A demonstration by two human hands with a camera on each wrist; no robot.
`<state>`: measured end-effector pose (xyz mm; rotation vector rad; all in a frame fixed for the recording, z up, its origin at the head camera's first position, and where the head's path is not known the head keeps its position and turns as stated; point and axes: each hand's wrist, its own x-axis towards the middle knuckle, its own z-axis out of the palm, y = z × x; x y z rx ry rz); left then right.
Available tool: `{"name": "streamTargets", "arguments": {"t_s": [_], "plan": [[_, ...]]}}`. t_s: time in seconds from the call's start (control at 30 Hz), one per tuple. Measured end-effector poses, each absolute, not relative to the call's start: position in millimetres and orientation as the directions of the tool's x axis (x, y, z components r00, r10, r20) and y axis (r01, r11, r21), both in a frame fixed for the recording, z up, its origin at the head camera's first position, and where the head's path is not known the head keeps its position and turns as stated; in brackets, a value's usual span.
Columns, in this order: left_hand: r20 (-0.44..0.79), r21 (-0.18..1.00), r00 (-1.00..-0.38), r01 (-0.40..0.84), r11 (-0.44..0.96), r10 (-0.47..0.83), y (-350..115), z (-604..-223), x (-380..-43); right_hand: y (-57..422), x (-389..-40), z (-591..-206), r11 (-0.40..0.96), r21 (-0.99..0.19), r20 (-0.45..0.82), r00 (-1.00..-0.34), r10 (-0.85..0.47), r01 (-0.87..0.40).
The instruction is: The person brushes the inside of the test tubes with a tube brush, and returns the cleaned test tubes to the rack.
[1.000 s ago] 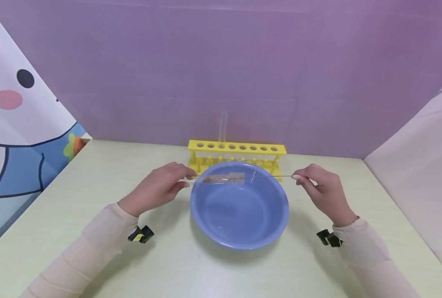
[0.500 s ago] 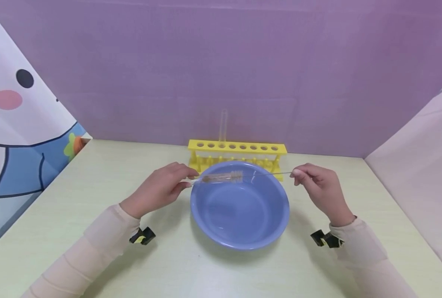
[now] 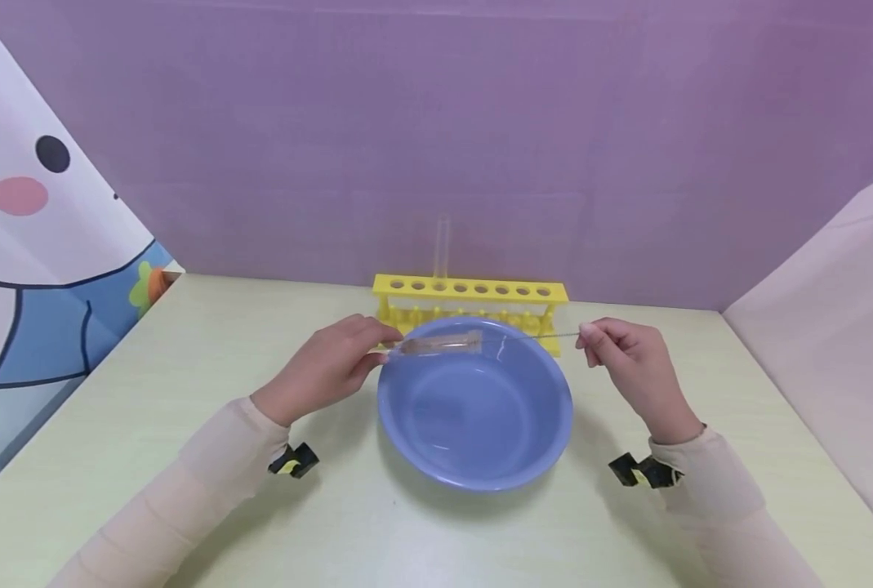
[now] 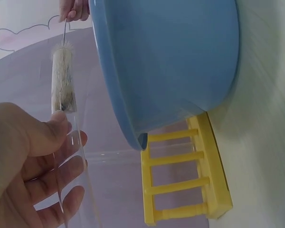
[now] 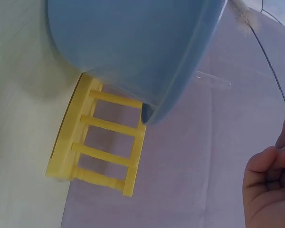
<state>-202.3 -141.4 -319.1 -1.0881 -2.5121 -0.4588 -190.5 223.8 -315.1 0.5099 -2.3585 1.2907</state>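
Note:
My left hand [image 3: 333, 359] holds a clear test tube [image 4: 78, 152] sideways over the far left rim of the blue basin [image 3: 473, 416], thumb on one side and fingers on the other. Inside the tube's mouth end sits the bristle head of a test tube brush [image 4: 63, 78], with some bristles poking out at the mouth. My right hand [image 3: 627, 363] pinches the brush's thin twisted wire handle [image 5: 271, 69] to the right of the basin. Tube and wire lie roughly in one line above the basin.
Behind the basin stands a yellow test tube rack [image 3: 473, 287] with a row of round holes. Another clear test tube [image 3: 442, 249] stands upright in it. A purple backdrop [image 3: 436, 122] rises behind the pale table [image 3: 289, 523].
The left hand and tube have shifted slightly right and up. The right hand has risen a little with the wire, and the bristles now sit mostly within the tube's mouth.

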Motion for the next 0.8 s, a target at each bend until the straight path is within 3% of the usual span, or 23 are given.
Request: {"name": "streamTargets", "arguments": {"t_s": [0.8], "plan": [[0.472, 0.128, -0.605, 0.766, 0.629, 0.641, -120, -317, -209, 219, -188, -313, 0.414, -0.861, 0.33, -0.944, 0.007, -0.297]]}}
